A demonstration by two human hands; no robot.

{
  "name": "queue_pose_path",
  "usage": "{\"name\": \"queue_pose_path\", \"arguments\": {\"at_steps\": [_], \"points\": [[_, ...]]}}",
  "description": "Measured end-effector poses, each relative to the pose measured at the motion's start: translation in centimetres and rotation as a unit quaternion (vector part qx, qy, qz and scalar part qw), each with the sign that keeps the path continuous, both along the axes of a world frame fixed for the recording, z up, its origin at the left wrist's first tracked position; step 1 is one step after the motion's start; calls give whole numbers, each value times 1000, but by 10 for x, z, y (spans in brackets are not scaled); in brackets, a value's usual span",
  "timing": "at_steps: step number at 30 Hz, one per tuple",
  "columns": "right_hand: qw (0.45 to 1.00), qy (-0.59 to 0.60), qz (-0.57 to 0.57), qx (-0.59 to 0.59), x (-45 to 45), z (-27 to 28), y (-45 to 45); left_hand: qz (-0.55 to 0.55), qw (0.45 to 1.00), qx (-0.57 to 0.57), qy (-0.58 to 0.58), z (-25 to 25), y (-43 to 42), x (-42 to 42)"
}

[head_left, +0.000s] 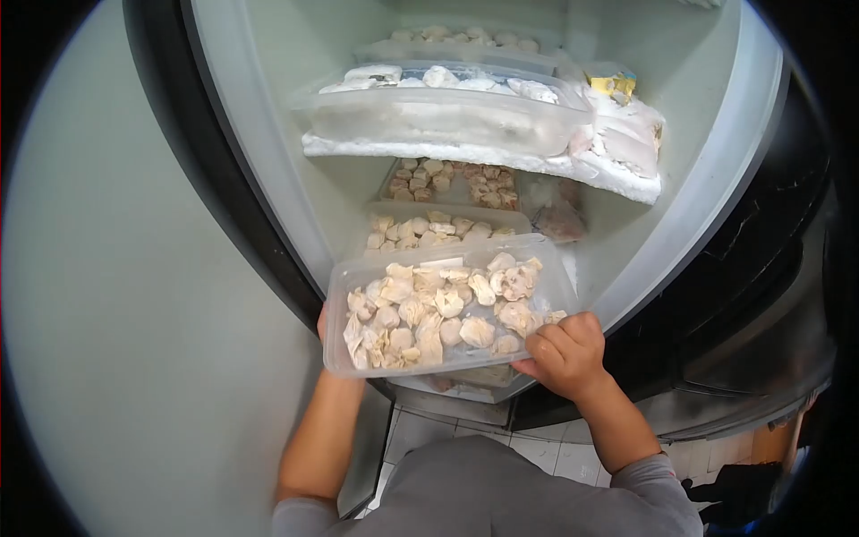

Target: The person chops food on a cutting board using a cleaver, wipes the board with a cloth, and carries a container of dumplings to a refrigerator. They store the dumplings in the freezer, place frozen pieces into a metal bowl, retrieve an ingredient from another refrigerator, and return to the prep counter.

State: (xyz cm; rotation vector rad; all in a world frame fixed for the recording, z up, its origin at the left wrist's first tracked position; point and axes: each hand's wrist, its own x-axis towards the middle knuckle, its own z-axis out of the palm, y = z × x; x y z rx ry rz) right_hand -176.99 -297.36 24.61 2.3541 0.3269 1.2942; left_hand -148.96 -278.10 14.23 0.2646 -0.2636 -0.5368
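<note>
A clear plastic container (335,340) is held up in front of the freezer's lower shelf, tilted toward me. Pale dumplings (449,302) with wrinkled wrappers lie loosely in it, with a bare patch toward its right side. My right hand (568,353) is closed over the near right corner, fingers curled on the rim. At the left side, my left hand (323,322) grips the container's edge; most of its fingers are hidden behind the wall. Just behind is another container of dumplings (420,232), partly covered by the one I hold.
An upright freezer surrounds the shelves, its door (116,295) open on the left. A frosted shelf (447,154) above carries a container (429,115) with white frosty items. Bagged food (561,215) lies at the right, beside a further tray of dumplings (461,185). Tiles (577,461) show below.
</note>
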Motion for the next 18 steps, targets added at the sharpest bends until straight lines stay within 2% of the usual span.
{"name": "queue_pose_path", "arguments": {"at_steps": [2, 3, 4, 6, 8, 10, 12, 14, 15, 16, 18], "points": [[1000, 8, 19, 1, 0, -2, -5, -14, 997, 33, -62, 14, 14, -4], [1000, 12, 22, 3, 1, -4, -6, -42, 997, 12, -69, 19, 17, 2], [999, 5, 33, 6, 5, -6, -10, -39, 997, 14, -67, 23, 16, 0], [999, -3, 41, 9, 8, -9, -13, -152, 988, -2, -8, 40, 22, -10], [999, 16, 35, -1, 7, -15, -14, -158, 987, 12, -13, 54, 34, -35], [999, 6, 32, -12, 5, -21, -20, -165, 986, 32, -14, 33, 46, -46], [1000, -3, 22, -13, 8, -24, -24, -75, 991, 111, 28, -12, 64, -40], [997, 50, 53, -3, 9, -19, -33, -69, 986, 143, 39, -16, 78, -55], [985, 131, 91, 59, 9, -12, -39, -56, 987, 150, 33, -15, 81, -62], [984, 133, 100, 60, 12, 3, -40, -43, 987, 155, 22, -11, 82, -67], [917, 189, 193, 294, 22, 30, -35, -26, 986, 167, 5, -3, 82, -80]]}}
